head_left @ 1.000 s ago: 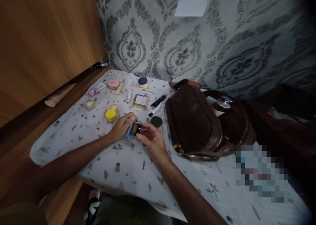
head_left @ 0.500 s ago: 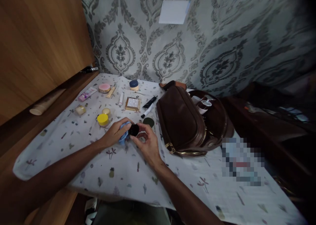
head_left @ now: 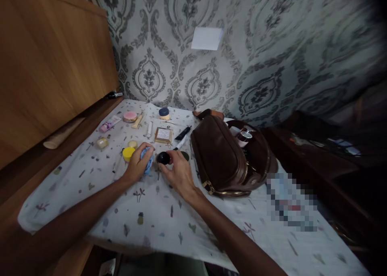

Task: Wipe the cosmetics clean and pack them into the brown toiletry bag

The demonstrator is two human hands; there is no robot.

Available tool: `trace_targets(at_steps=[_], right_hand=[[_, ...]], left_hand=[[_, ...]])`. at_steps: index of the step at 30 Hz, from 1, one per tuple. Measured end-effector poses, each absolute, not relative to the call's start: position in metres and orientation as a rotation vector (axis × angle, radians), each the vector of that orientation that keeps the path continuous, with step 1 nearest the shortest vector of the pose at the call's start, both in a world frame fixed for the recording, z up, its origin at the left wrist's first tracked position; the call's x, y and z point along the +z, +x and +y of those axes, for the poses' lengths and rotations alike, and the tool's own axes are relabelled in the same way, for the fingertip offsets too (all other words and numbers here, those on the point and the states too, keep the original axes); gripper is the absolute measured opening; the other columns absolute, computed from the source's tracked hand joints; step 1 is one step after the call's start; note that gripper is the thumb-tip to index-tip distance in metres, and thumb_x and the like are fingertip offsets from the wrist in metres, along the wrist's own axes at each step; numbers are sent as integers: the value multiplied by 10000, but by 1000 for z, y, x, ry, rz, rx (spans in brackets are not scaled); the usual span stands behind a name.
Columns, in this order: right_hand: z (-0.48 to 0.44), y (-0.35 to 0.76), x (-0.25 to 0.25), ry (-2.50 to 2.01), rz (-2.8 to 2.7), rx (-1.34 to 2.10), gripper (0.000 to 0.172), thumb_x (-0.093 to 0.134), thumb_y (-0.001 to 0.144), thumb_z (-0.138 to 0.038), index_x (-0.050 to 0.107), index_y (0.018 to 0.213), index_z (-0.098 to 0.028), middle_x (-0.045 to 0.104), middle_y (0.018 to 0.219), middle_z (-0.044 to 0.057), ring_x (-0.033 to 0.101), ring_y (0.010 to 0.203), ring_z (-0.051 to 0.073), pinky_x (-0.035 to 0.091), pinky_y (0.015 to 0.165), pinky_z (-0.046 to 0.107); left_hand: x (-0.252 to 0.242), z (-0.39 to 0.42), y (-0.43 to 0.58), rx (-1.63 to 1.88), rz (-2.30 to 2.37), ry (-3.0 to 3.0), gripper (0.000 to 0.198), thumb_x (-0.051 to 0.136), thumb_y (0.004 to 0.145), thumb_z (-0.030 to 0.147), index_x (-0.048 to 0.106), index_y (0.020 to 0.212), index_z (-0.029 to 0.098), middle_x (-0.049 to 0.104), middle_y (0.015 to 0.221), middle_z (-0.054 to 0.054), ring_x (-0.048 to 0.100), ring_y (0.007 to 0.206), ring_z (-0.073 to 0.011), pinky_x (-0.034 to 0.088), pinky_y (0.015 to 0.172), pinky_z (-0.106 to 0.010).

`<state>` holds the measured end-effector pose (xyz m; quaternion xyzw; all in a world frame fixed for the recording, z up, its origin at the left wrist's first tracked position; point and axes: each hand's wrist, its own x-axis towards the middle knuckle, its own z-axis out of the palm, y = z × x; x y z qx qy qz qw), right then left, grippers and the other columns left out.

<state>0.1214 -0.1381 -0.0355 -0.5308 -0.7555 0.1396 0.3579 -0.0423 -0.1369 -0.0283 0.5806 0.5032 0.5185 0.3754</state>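
My left hand (head_left: 138, 164) is closed around a crumpled blue cloth (head_left: 147, 162) above the patterned tablecloth. Just to its right, my right hand (head_left: 179, 172) grips a small round black-topped jar (head_left: 163, 158) between thumb and fingers. A narrow gap separates the cloth from the jar. Partly hidden behind my right hand is a dark green round item (head_left: 184, 155). A yellow-lidded jar (head_left: 128, 153) sits close behind my left hand, with a small cream-coloured round pot (head_left: 132, 143) beside it.
A brown leather bag (head_left: 219, 155) stands unzipped on the right. Farther back lie a glittery compact (head_left: 163, 134), a white tube (head_left: 149, 128), a black tube (head_left: 183, 133), a blue-lidded jar (head_left: 164, 113) and a pink round case (head_left: 130, 116). A wooden cabinet (head_left: 60, 54) borders the left.
My hands have moved apart, and the blue cloth has come away from the black-topped jar. The jar stays in my right hand. The camera view has tilted up slightly.
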Motion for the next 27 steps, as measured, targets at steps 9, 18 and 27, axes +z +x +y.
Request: trace_targets(at_steps=[9, 18, 27], right_hand=[[-134, 120, -38, -1403, -2258, -46, 283, 614, 886, -236, 649, 1155, -154, 643, 1151, 139, 537, 1069, 300, 468, 897, 441], [-119, 165, -87, -1316, -1942, 146, 427, 486, 891, -161, 566, 1309, -197, 535, 1351, 158, 496, 1250, 309, 442, 1049, 541], [-124, 166, -82, -1224, -1856, 345, 485, 562, 840, -159, 541, 1319, -234, 545, 1299, 121, 519, 1234, 283, 451, 1073, 495]], left_hand=[[-32, -139, -40, 1319, 1282, 1615, 311, 473, 911, 502, 554, 896, 203, 528, 675, 30, 518, 650, -142, 433, 626, -247], [5, -100, -26, 999, 1345, 2240, 184, 465, 941, 326, 561, 1074, 241, 648, 979, -15, 612, 903, -196, 475, 833, -325], [-2, -17, 39, 251, 1509, 2682, 489, 536, 794, 47, 570, 1247, 228, 629, 1223, -106, 555, 1185, -269, 492, 927, -375]])
